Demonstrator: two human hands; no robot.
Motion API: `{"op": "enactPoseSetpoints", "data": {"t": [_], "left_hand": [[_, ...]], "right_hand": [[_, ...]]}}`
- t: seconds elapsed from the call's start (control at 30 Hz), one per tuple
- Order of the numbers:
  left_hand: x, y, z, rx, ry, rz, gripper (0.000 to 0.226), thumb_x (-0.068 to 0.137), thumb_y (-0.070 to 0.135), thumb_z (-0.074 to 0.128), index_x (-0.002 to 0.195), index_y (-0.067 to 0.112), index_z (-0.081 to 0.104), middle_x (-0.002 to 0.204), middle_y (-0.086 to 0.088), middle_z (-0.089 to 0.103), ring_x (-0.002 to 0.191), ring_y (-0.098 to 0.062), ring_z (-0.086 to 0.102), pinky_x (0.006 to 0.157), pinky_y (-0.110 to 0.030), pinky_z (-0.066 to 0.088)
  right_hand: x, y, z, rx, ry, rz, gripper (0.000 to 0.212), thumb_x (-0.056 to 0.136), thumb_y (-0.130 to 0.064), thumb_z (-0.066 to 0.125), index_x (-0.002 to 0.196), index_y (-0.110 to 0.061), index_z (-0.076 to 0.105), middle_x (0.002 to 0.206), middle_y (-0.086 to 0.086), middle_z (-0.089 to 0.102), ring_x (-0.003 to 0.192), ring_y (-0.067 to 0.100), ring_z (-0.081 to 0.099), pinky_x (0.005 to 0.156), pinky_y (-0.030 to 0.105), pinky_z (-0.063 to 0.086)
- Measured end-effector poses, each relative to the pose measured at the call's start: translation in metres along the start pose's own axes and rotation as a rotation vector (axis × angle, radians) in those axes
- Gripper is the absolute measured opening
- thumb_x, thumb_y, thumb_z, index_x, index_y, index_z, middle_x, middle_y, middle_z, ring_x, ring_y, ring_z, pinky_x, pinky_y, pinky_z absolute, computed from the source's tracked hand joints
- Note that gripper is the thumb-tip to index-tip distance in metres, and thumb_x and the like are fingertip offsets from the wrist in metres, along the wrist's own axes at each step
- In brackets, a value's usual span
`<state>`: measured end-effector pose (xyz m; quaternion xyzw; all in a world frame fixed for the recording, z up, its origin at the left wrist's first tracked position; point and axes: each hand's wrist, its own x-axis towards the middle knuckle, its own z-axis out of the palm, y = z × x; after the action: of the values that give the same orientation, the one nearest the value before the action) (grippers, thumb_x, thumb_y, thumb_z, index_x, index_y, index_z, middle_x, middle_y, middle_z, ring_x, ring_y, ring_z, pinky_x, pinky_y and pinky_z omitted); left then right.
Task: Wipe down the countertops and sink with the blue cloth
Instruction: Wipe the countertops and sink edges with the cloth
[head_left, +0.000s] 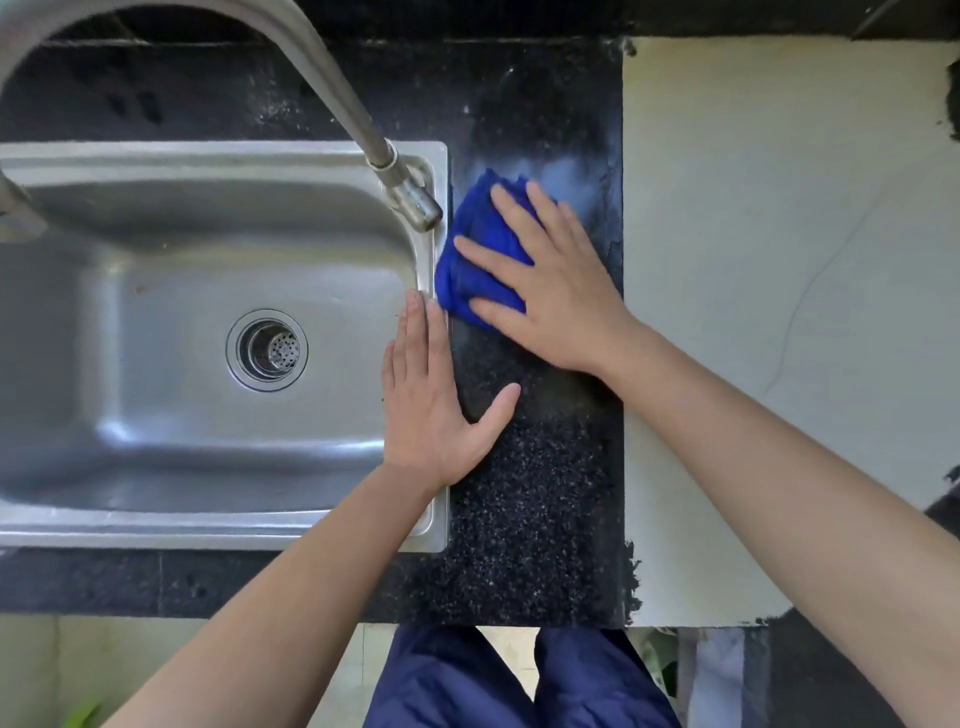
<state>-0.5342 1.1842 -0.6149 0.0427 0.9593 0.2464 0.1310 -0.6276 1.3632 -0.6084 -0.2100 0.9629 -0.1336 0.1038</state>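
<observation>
A blue cloth (475, 249) lies bunched on the black speckled countertop (535, 493), right beside the sink's right rim. My right hand (550, 286) presses flat on the cloth with straight, spread fingers. My left hand (436, 405) rests flat with straight fingers on the rim of the stainless steel sink (208, 171), its thumb lying on the countertop. The sink basin has a round drain strainer (267, 349) at its middle.
A curved metal faucet (332, 98) arches over the sink, its spout ending above the right rim near the cloth. A pale slab surface (779, 312) adjoins the countertop on the right. The counter's front edge runs along the bottom, with my dark blue trousers (519, 680) below it.
</observation>
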Motion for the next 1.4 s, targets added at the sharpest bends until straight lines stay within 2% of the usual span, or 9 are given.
{"op": "enactPoseSetpoints", "data": {"t": [0.23, 0.47, 0.6, 0.8, 0.9, 0.97, 1.13, 1.3, 1.4], "left_hand": [[-0.002, 0.005, -0.002, 0.075, -0.005, -0.021, 0.123, 0.075, 0.084, 0.048, 0.157, 0.007, -0.003, 0.165, -0.009, -0.007, 0.153, -0.022, -0.008, 0.123, -0.049, 0.008], [-0.001, 0.002, 0.001, 0.025, 0.031, -0.023, 0.131, 0.069, 0.085, 0.055, 0.156, 0.000, 0.004, 0.165, -0.015, 0.000, 0.153, -0.025, 0.001, 0.121, -0.050, 0.017], [-0.001, 0.001, 0.002, 0.016, 0.025, -0.015, 0.131, 0.070, 0.084, 0.056, 0.156, 0.001, 0.004, 0.165, -0.014, 0.000, 0.153, -0.023, 0.001, 0.120, -0.050, 0.018], [-0.001, 0.004, 0.000, 0.030, 0.003, -0.023, 0.130, 0.070, 0.087, 0.052, 0.156, 0.005, -0.001, 0.165, -0.010, -0.006, 0.153, -0.021, -0.002, 0.122, -0.049, 0.015], [-0.002, 0.004, -0.001, 0.029, -0.002, -0.016, 0.130, 0.071, 0.086, 0.054, 0.157, 0.007, -0.004, 0.165, -0.008, -0.008, 0.153, -0.020, -0.003, 0.122, -0.048, 0.013], [-0.001, 0.004, -0.001, 0.022, -0.006, -0.013, 0.130, 0.071, 0.085, 0.055, 0.157, 0.007, -0.004, 0.165, -0.007, -0.008, 0.153, -0.019, -0.004, 0.123, -0.048, 0.012], [-0.001, 0.004, -0.001, 0.018, -0.011, -0.024, 0.130, 0.070, 0.087, 0.053, 0.157, 0.007, -0.002, 0.165, -0.007, -0.007, 0.153, -0.019, -0.003, 0.122, -0.049, 0.013], [0.001, 0.006, -0.001, 0.013, -0.017, -0.028, 0.127, 0.073, 0.085, 0.051, 0.156, 0.005, -0.002, 0.165, -0.009, -0.007, 0.153, -0.020, -0.002, 0.121, -0.049, 0.015], [0.000, 0.007, -0.001, 0.006, -0.018, -0.028, 0.126, 0.074, 0.084, 0.053, 0.157, 0.006, -0.002, 0.165, -0.009, -0.008, 0.153, -0.020, -0.001, 0.121, -0.049, 0.015]], "right_hand": [[0.090, 0.015, -0.029, 0.009, 0.024, 0.311, 0.062, 0.101, -0.057, 0.033, 0.158, -0.037, 0.020, 0.168, 0.009, -0.003, 0.153, 0.037, -0.009, 0.123, 0.049, -0.003], [-0.028, -0.019, 0.004, 0.016, -0.005, 0.051, 0.062, 0.098, -0.055, 0.042, 0.156, -0.034, 0.030, 0.168, 0.010, 0.006, 0.153, 0.037, -0.003, 0.124, 0.052, -0.001], [-0.028, -0.010, 0.002, 0.007, -0.038, 0.009, 0.065, 0.096, -0.060, 0.043, 0.155, -0.036, 0.030, 0.168, 0.007, 0.008, 0.154, 0.034, 0.000, 0.125, 0.051, 0.001], [0.080, 0.007, -0.026, -0.033, -0.018, 0.217, 0.060, 0.102, -0.047, 0.032, 0.158, -0.034, 0.019, 0.168, 0.008, 0.000, 0.153, 0.037, -0.006, 0.124, 0.050, -0.002], [0.109, 0.019, -0.043, -0.019, -0.052, 0.202, 0.059, 0.101, -0.046, 0.033, 0.158, -0.037, 0.019, 0.168, 0.006, 0.000, 0.154, 0.034, -0.005, 0.124, 0.048, -0.001], [0.104, 0.031, -0.043, -0.033, -0.034, 0.216, 0.059, 0.100, -0.050, 0.033, 0.157, -0.037, 0.021, 0.168, 0.005, 0.004, 0.154, 0.034, -0.001, 0.124, 0.047, 0.002], [0.037, 0.045, -0.021, -0.046, 0.199, 0.540, 0.061, 0.102, -0.054, 0.027, 0.157, -0.029, 0.028, 0.166, 0.012, 0.014, 0.152, 0.039, 0.010, 0.123, 0.048, 0.011], [-0.016, 0.009, -0.002, -0.043, 0.162, 0.543, 0.059, 0.103, -0.050, 0.030, 0.158, -0.026, 0.027, 0.166, 0.014, 0.012, 0.152, 0.042, 0.005, 0.124, 0.052, 0.006], [0.003, 0.017, -0.010, -0.057, 0.154, 0.564, 0.059, 0.103, -0.050, 0.029, 0.157, -0.026, 0.028, 0.165, 0.014, 0.015, 0.151, 0.041, 0.009, 0.124, 0.052, 0.008]]}}
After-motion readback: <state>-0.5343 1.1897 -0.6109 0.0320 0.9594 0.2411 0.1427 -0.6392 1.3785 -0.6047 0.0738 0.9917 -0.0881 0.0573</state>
